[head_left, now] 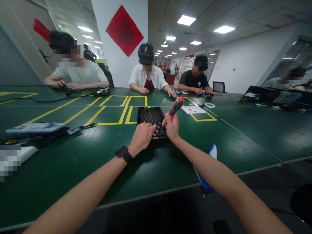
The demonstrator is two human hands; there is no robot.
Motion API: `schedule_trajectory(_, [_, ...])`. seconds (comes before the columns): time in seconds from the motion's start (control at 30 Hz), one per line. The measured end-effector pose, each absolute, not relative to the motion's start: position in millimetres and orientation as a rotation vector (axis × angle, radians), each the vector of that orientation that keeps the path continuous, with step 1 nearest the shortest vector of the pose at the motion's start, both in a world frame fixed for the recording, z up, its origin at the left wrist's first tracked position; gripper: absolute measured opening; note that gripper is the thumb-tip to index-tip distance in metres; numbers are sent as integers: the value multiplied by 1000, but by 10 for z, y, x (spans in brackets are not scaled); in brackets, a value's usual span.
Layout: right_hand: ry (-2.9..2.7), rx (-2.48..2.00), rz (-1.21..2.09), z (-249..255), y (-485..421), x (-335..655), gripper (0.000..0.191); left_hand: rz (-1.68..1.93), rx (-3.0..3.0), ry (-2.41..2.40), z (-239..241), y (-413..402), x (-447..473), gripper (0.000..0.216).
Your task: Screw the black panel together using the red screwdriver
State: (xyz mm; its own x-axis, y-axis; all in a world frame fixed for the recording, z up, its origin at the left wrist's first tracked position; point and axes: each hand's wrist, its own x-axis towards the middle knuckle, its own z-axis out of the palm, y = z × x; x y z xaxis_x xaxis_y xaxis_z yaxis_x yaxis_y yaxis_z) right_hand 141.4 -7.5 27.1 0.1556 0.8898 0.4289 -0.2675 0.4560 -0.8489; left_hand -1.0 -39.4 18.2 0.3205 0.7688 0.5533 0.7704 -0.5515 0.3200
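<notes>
A black open tray (148, 114) with a pattern of small raised shapes or parts on its floor lies on the green table in front of me. My right hand (172, 126) is closed around a screwdriver (177, 106) with a red and black handle. The screwdriver leans, handle up and to the right, its shaft pointing down into the tray's near right part. At the tray's near left side rests my left hand (144, 134), fingers bent and pressed together close to the shaft's lower end. What those fingers hold, if anything, is hidden.
Yellow tape (109, 124) marks the green table (104, 177). A blue and white object (213, 151) lies by my right forearm. Light-blue flat boxes (36, 127) and cables lie left. A white paper (193, 110) and a white ring (210, 105) lie beyond. Several people sit opposite.
</notes>
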Motion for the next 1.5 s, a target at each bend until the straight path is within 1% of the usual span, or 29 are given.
schedule_trajectory(0.27, [-1145,-705,951,256,-77,1395,17,-1019,-2556,-1503,173,-402,-15,60])
schedule_trajectory(0.57, [-1151,-699,959,246,-103,1384,15,-1015,-2565,-1474,164,-412,-13,57])
schedule_trajectory(0.87, [-1303,-680,789,212,-88,1413,17,-966,-2559,-1466,173,-429,4,57])
schedule_trajectory(1.2, [-1209,-703,792,182,39,1404,23,-939,-2578,-1450,156,-418,-15,59])
schedule_trajectory(1.33, [-1208,-712,785,178,62,1414,24,-912,-2532,-1415,141,-406,-21,49])
schedule_trajectory(1.5, [-1213,-710,776,195,43,1404,24,-862,-2413,-1339,150,-414,-7,19])
